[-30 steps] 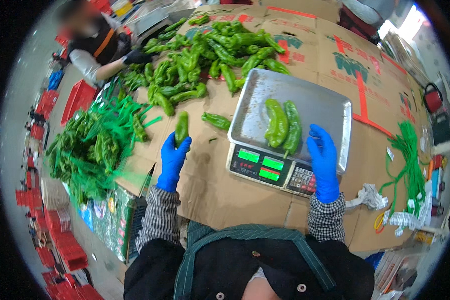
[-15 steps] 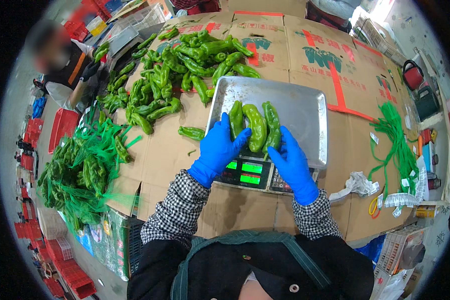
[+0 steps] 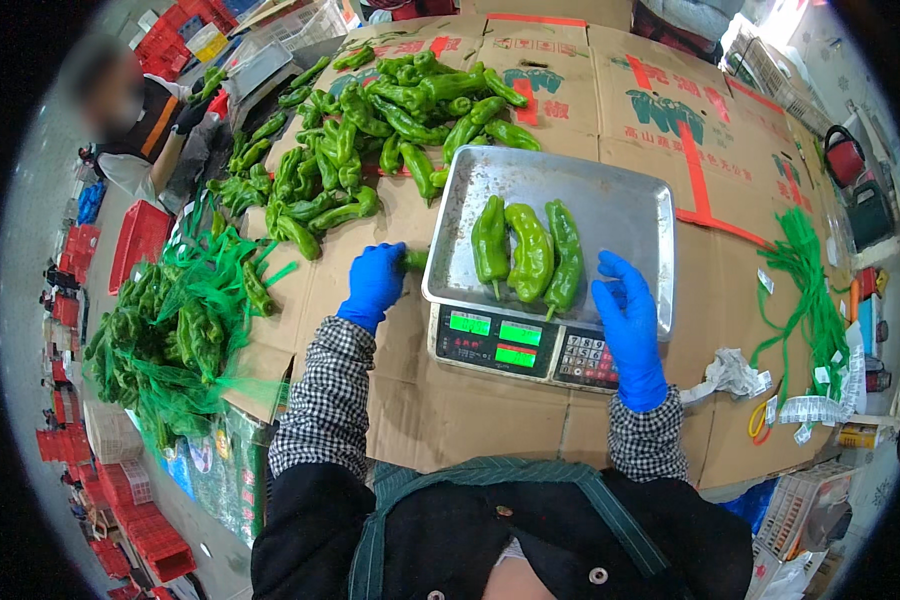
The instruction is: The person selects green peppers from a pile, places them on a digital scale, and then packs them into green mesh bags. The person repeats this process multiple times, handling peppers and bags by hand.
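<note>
The left hand (image 3: pixel 373 283), near the frame's centre, has its fingers closed in around the near end of a loose pepper (image 3: pixel 413 259) just left of the scale (image 3: pixel 485 350); the fingers mask the contact, so I cannot tell whether they pinch it. The right hand (image 3: pixel 630 325) is empty, fingers loosely bent and apart, over the lower right corner of the pan (image 3: pixel 620 200). Three peppers (image 3: pixel 529 255) lie side by side on the pan. A pepper pile (image 3: pixel 350 130) spreads across the upper left of the cardboard (image 3: pixel 470 430), green netting (image 3: pixel 235 300) lies at left, and green strips (image 3: pixel 805 265) lie at right.
</note>
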`<state>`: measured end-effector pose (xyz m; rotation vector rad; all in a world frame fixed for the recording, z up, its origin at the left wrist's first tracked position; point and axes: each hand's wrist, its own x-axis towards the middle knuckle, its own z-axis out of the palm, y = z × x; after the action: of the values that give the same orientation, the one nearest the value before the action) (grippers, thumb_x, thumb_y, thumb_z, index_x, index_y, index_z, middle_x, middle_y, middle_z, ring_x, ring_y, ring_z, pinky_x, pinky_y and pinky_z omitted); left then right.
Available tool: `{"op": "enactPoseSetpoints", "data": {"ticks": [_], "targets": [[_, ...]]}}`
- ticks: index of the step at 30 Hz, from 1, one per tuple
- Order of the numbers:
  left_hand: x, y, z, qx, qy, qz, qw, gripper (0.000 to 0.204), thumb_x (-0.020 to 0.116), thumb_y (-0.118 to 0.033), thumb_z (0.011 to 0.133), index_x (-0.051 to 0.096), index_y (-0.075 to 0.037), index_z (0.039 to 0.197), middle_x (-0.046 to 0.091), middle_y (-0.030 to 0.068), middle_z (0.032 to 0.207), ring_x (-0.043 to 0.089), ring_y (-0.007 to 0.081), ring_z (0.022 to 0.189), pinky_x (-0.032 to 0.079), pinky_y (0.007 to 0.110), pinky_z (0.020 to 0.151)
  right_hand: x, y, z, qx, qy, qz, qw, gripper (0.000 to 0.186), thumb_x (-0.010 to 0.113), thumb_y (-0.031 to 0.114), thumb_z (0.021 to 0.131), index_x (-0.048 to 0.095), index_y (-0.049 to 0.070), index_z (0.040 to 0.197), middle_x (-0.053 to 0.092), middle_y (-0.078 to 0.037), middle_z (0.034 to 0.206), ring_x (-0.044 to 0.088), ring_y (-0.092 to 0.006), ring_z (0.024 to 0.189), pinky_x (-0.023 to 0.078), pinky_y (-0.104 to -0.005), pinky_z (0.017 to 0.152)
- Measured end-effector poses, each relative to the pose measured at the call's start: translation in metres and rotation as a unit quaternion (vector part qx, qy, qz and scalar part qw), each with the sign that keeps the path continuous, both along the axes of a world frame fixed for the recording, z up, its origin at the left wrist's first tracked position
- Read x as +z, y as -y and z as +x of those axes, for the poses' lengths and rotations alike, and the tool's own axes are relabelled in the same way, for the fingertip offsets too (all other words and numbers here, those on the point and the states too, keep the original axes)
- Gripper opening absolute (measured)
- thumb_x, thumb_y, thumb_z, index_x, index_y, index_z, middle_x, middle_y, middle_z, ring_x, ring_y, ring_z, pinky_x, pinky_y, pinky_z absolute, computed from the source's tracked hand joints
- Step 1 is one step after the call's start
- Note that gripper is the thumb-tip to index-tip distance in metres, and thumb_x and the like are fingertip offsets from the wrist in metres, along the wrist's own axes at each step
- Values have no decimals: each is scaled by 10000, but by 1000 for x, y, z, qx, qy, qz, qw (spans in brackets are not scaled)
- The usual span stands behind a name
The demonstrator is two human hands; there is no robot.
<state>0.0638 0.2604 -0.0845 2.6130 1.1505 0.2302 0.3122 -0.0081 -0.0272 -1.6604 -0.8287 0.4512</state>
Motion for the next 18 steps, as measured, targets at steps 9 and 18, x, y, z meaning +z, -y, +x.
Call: {"op": "enactPoseSetpoints", "data": {"ticks": [9, 18], "targets": [[68, 46, -4, 52, 488, -533, 689, 453, 561, -246, 907, 481, 35, 1253, 584, 131, 1180, 598, 199, 994, 496, 336, 856, 10, 7, -1, -5, -69, 97, 993, 332, 578, 15, 859, 569, 49, 1189, 610, -54, 1031, 536, -83, 830, 450, -232, 763], [111, 89, 23, -9, 407, -579, 707, 437, 541, -279, 908, 515, 29, 1216, 593, 132, 1167, 591, 134, 849, 488, 263, 737, 41, -20, -13, 63, 39, 124, 990, 375, 612, -14, 816, 554, 45, 1181, 603, -71, 1024, 556, -106, 800, 457, -255, 731]]}}
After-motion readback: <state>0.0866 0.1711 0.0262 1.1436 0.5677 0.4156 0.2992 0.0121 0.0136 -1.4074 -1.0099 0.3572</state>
